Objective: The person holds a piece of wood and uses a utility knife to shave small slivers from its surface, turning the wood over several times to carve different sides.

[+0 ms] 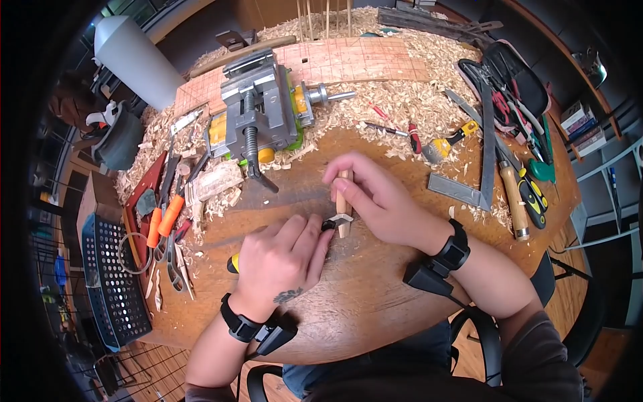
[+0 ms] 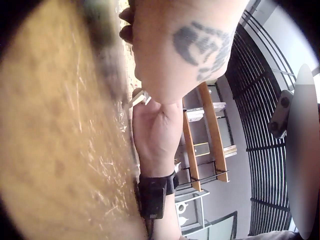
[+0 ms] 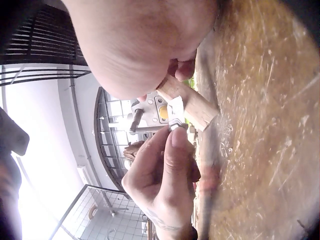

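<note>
My right hand (image 1: 385, 201) holds a short, pale wooden stick (image 1: 344, 231) over the front of the table, thumb along its upper part. From the left, my left hand (image 1: 278, 254) grips a knife whose metal blade (image 1: 340, 218) lies across the stick near its lower end. Most of the knife's handle is hidden in the fist; a yellow and black end (image 1: 233, 263) shows beside the palm. In the right wrist view, the blade (image 3: 176, 106) meets the side of the stick (image 3: 201, 111), with the left thumb and forefinger close behind it.
A metal vise (image 1: 258, 114) stands on the shavings-strewn table behind the hands. To the right lie a metal square (image 1: 485, 134), a wooden-handled tool (image 1: 512, 194) and a yellow scraper (image 1: 450, 142). Orange-handled tools (image 1: 171, 214) and a perforated basket (image 1: 110, 281) are on the left.
</note>
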A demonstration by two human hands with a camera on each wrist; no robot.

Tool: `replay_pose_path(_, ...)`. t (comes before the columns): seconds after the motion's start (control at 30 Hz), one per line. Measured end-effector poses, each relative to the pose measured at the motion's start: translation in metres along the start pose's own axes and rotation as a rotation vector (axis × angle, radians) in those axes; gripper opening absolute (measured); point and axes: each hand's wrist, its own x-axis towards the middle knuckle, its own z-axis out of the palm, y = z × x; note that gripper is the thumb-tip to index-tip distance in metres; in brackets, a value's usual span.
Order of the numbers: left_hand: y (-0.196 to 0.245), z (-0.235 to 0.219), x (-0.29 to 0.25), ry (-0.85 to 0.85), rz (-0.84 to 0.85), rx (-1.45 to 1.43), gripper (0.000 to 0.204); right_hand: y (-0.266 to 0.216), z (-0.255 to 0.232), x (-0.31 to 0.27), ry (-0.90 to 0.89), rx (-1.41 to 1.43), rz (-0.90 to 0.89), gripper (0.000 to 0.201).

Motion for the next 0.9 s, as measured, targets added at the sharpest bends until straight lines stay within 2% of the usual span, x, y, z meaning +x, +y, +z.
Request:
replay_pose_path(0.07,0.002,0.001,-0.004,-0.014,-0.009,-0.006,0.018,0.000,-0.001,0.000,0.004,-0.012,-0.002,0.014)
replay_pose_path(0.13,0.005,0.006,-0.013,-0.068,0.081,0.016,0.017,0.000,-0.002,0.000,0.013,-0.025,-0.009,0.014)
replay_pose_path(0.27,0.006,0.005,-0.012,-0.069,0.058,-0.006,0.017,-0.001,-0.001,-0.001,0.021,0.004,0.005,0.013)
replay_pose_path(0.43,0.003,0.005,0.003,0.038,0.003,-0.011,0.017,-0.005,-0.002,-0.002,-0.014,0.018,0.067,0.014)
replay_pose_path(0.5,0.002,0.005,0.003,0.041,-0.015,-0.016,0.017,-0.004,-0.001,-0.002,-0.005,0.008,0.036,0.014)
replay_pose_path(0.57,0.003,0.004,-0.001,-0.006,-0.003,-0.001,0.017,-0.005,-0.001,-0.002,0.001,-0.004,0.004,0.014)
replay_pose_path(0.67,0.008,0.001,-0.006,-0.087,-0.009,-0.049,0.018,-0.008,-0.001,-0.002,-0.005,0.031,0.053,0.015)
replay_pose_path(0.8,0.009,0.002,-0.008,-0.090,0.032,-0.065,0.018,-0.002,-0.004,-0.002,-0.024,0.005,0.046,0.018)
replay_pose_path(0.9,0.004,0.004,-0.002,-0.014,0.043,-0.064,0.016,-0.002,-0.007,-0.003,-0.053,0.062,0.063,0.022)
